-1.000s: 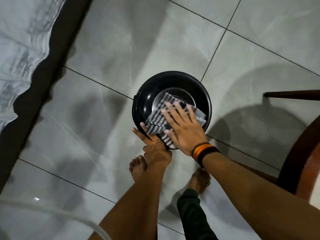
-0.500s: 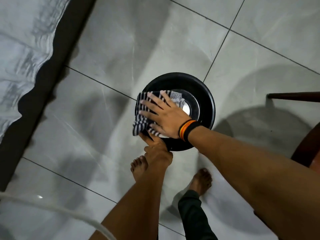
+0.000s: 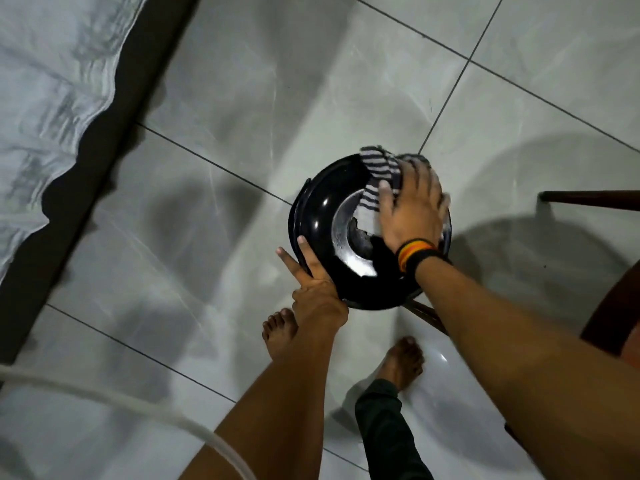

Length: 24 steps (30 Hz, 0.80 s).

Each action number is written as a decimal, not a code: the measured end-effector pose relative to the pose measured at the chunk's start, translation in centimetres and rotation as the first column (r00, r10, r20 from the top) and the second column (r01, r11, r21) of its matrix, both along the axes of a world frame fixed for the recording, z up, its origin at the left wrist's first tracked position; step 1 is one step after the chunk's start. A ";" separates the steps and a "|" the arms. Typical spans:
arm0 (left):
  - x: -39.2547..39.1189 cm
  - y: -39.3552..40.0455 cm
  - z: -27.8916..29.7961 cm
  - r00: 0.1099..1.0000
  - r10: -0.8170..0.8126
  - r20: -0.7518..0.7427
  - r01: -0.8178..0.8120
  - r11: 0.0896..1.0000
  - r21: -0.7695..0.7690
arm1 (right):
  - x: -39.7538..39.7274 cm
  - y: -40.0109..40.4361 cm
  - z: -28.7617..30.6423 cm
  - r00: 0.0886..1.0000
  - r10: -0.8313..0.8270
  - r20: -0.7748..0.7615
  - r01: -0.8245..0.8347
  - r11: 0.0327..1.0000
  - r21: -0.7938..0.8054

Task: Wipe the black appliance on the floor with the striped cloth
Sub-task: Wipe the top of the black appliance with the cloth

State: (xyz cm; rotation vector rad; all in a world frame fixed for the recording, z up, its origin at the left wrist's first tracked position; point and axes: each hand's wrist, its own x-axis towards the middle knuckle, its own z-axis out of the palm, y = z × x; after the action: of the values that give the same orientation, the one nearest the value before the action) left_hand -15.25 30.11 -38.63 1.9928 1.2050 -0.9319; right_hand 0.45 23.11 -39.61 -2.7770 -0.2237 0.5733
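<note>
Right hand pressed the striped cloth on the far rim of the black appliance while the left hand steadied the near edge

The right hand (image 3: 410,209) lay flat with fingers spread on the striped cloth (image 3: 379,178), which draped over the appliance's far rim, not clenched around it. The black appliance (image 3: 318,216) stood on the tiled floor (image 3: 207,98) just ahead of two bare feet (image 3: 403,362), its shiny metal centre (image 3: 343,233) exposed beside the cloth. The left hand (image 3: 311,275) gripped the near-left rim, thumb on top and index finger extended outside. A striped wristband (image 3: 414,252) circled the right wrist. A white cord (image 3: 104,400) crossed near the left forearm
</note>
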 end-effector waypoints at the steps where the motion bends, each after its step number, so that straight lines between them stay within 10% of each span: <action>1: 0.2 0.2 0.2 1.000 -0.003 -0.006 0.003 1.000 -0.022 | -1.0 -0.7 0.2 0.992 -0.128 -0.003 0.128 0.992 0.016; 4: 0.3 0.4 0.5 0.997 -0.058 -0.042 0.057 0.998 -0.022 | -4.0 -1.9 0.5 0.931 -0.364 -0.024 0.364 0.931 0.025; 10: 0.3 0.2 0.5 0.996 -0.076 -0.051 0.075 0.997 -0.016 | -4.2 -1.0 0.0 0.972 -0.234 -0.039 0.232 0.972 -0.043; 15: 0.4 -0.2 0.5 0.995 -0.055 -0.078 0.054 0.999 -0.007 | 0.1 3.1 0.5 0.965 0.249 -0.083 -0.256 0.963 -0.085; 19: 0.5 -0.7 0.4 0.996 0.018 -0.087 -0.015 0.999 0.036 | -0.6 5.0 1.3 0.643 0.757 -0.115 -0.766 0.634 -0.109; 22: 0.7 -1.1 0.3 0.995 0.044 -0.085 -0.040 0.998 0.051 | -1.4 4.5 1.4 0.490 0.866 -0.104 -0.872 0.482 -0.088; 24: 0.7 -1.3 0.2 0.995 0.030 -0.091 -0.022 0.996 0.083 | -0.9 3.9 1.4 0.546 0.835 -0.072 -0.837 0.541 -0.084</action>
State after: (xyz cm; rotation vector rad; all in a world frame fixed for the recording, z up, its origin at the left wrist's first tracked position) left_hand -14.58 28.85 -38.42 2.0124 1.3366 -0.9851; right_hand -0.49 26.98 -38.19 -2.5910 -1.6368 0.8283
